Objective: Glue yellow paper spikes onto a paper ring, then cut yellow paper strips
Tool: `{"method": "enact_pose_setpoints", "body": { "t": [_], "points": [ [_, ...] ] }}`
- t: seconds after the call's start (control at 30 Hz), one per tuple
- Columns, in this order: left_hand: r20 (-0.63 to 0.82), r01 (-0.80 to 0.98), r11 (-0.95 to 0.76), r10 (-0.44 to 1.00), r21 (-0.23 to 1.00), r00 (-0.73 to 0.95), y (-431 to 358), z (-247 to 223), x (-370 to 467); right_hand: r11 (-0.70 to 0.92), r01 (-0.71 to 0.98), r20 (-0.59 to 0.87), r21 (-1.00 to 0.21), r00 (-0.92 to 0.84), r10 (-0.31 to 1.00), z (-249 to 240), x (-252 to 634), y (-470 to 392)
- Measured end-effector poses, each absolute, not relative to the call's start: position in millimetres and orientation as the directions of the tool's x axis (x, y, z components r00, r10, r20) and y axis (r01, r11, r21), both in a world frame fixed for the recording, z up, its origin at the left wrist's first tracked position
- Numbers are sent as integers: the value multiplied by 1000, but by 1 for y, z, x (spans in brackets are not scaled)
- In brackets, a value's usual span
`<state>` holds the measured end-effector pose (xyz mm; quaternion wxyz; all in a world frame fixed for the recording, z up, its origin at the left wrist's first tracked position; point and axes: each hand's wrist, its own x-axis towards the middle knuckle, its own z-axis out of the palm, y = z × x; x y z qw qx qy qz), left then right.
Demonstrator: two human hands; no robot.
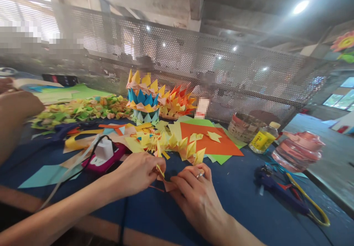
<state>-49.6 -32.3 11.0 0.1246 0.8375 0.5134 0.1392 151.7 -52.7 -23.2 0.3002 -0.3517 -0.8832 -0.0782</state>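
Observation:
My left hand point(142, 170) is closed in a pinch around a small yellow folded paper piece point(160, 171) at the front middle of the table. Close beside it, my right hand point(193, 185) has its fingers curled over a pinkish-orange paper strip point(167, 184); a ring shows on one finger. A row of yellow folded paper points point(190, 149) curves just beyond both hands. How these points join the strip is hidden by my fingers. Behind them lies an orange paper sheet point(210, 139) with loose yellow pieces on it.
Several paper crowns point(143, 100) stand at the back beside a heap of folded paper point(83, 109). A magenta power strip point(118, 154) with cables lies left. On the right are a yellow-labelled bottle point(262, 139), pink jug point(297, 150) and glue gun point(282, 190). Another person's hand point(19, 102) shows far left.

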Motion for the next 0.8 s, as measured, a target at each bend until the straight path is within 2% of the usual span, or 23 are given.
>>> {"method": "enact_pose_setpoints", "body": {
  "t": [0.13, 0.27, 0.47, 0.6, 0.7, 0.8],
  "points": [
    [95, 799, -437, 893, 413, 440, -32, 16, -52, 740, 664, 610, -105, -545, 576, -20, 153, -54],
    [91, 800, -442, 891, 406, 446, -36, 24, -55, 741, 655, 646, -144, -505, 572, -15, 157, -54],
    [259, 823, -451, 889, 346, 378, -46, 25, -61, 700, 708, 704, -89, -453, 547, 2, 177, -43],
    [398, 739, -521, 842, 427, 364, -53, 26, -49, 540, 838, 706, -72, -340, 621, 13, 204, -17],
    [469, 628, -625, 774, 463, 425, -52, 28, -28, 422, 905, 663, -60, -280, 694, 15, 224, 11],
    [514, 538, -722, 690, 435, 510, -47, 24, -3, 320, 947, 595, -10, -252, 763, 11, 238, 43]
  ]
}}
